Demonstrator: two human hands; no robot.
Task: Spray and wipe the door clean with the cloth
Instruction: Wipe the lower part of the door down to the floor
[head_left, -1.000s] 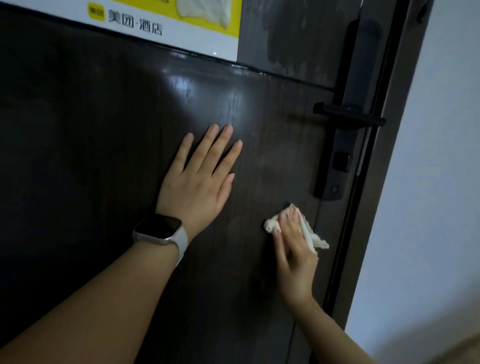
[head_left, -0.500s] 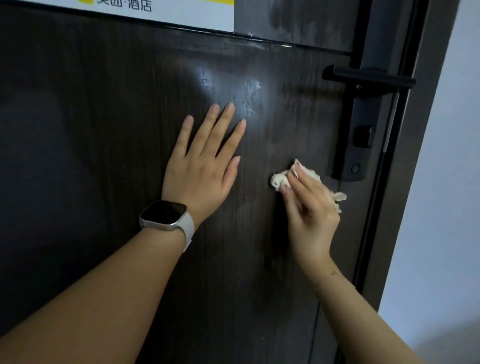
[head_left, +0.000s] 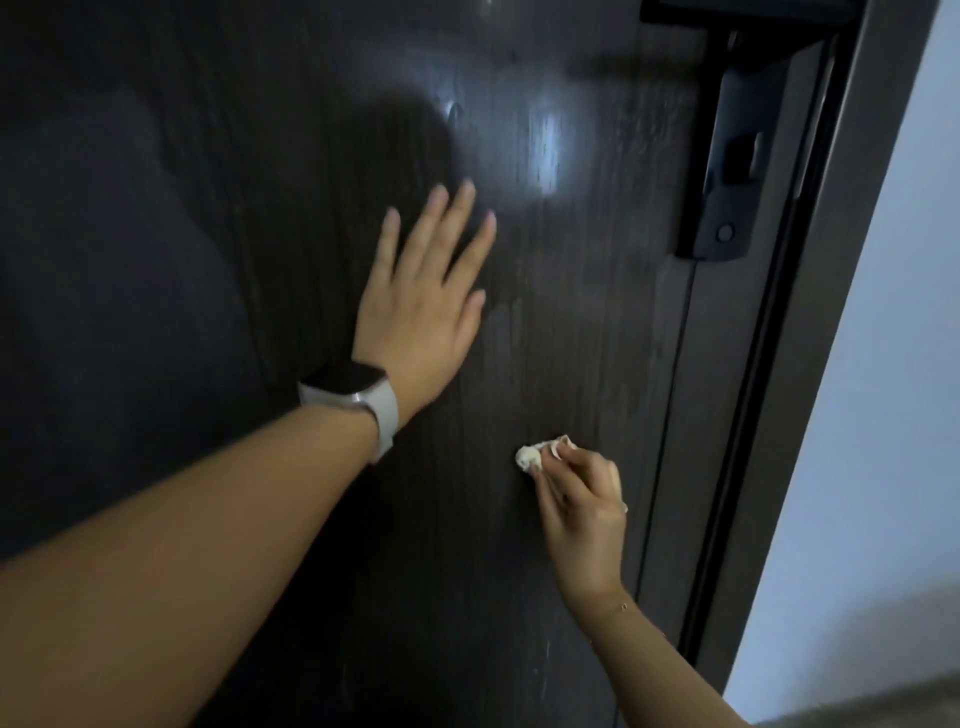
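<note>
The dark wood-grain door (head_left: 171, 260) fills most of the head view, with wet shiny streaks near its upper middle. My left hand (head_left: 423, 301) lies flat on the door with fingers straight and spread, a smartwatch on its wrist. My right hand (head_left: 582, 499) is lower and to the right, gripping a small crumpled white cloth (head_left: 532, 456) and holding it against the door. Most of the cloth is hidden under my fingers. No spray bottle is in view.
A black lock plate (head_left: 727, 182) with its lever handle at the top edge sits on the door's right side. The dark door frame (head_left: 800, 364) runs down beside it. A pale wall (head_left: 883, 415) lies to the right.
My right hand has slid the cloth down the door, from beside the lock plate to well below it. The view has tilted down, so the poster left the frame. My left hand stays flat.
</note>
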